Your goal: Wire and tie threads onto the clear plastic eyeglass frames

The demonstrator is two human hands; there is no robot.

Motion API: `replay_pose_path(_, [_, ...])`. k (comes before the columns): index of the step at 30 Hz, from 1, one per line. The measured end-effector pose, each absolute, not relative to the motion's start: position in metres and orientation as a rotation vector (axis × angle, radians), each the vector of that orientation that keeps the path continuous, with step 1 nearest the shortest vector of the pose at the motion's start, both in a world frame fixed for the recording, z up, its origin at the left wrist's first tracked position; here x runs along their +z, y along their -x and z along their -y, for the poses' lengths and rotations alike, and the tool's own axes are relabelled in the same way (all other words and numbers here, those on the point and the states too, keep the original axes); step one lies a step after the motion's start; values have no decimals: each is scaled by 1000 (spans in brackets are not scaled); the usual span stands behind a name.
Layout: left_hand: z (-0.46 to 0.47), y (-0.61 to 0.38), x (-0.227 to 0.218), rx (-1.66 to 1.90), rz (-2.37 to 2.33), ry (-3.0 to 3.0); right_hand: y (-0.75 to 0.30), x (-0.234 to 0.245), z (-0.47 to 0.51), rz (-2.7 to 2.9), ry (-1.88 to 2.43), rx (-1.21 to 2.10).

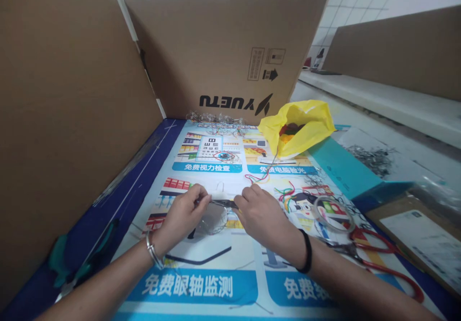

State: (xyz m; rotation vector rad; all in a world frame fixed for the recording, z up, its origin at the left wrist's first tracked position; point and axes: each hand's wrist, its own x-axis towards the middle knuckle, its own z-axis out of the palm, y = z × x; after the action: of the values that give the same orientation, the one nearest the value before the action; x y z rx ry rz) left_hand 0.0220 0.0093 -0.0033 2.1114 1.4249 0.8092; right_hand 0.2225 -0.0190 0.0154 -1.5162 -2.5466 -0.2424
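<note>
My left hand (185, 217), a silver bangle at its wrist, is closed in a pinch at the end of a thin wire. My right hand (264, 215), with a black band at the wrist, is wrapped round small dark-nosed pliers (224, 203). The nose of the pliers points left and reaches the left fingertips. Below the pliers hangs a loop of thin wire (216, 232); exactly where it meets the jaws I cannot make out. Red, green and yellow cords (286, 193) lie just beyond my right hand.
Cardboard panels (216, 47) wall the far and left sides. A yellow bag (309, 124) stands at the back right. Red-handled scissors (370, 251) and a tape roll (334, 215) lie right; green-handled scissors (61, 263) lie left. Wire scraps (219, 121) line the back.
</note>
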Motion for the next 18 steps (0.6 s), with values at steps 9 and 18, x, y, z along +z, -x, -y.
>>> replay_pose_path(9, [-9, -23, -6, 791, -1461, -2142, -220, 15, 21, 2577, 1486, -351])
replay_pose_path(18, [-7, -24, -5, 815, -1487, -2163, -218, 15, 22, 2608, 1478, -391])
